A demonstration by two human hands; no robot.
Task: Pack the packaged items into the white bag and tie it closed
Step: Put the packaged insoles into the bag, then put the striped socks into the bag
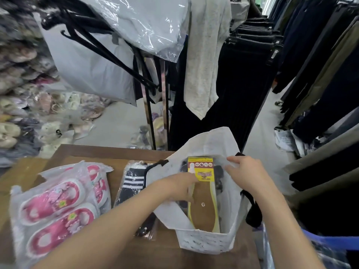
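Note:
The white bag (206,243) with black drawstrings stands open on the wooden table (108,152). Inside it stands a packaged brown insole with a yellow card (202,193), over dark items. My left hand (178,188) holds the insole pack at its left edge, inside the bag's mouth. The far right rim of the bag is pinched in my right hand (244,173), which holds it open. Left of the bag lies a packaged pair of black socks with white stripes (132,183). Two clear packs of pink slippers (56,208) lie at the table's left.
A clothes rack with dark trousers and a grey garment (206,65) stands just beyond the table. More hanging trousers (320,84) line the right side. Bagged shoes (23,105) are piled on the floor at the left. A blue plastic bag (326,241) sits at my right.

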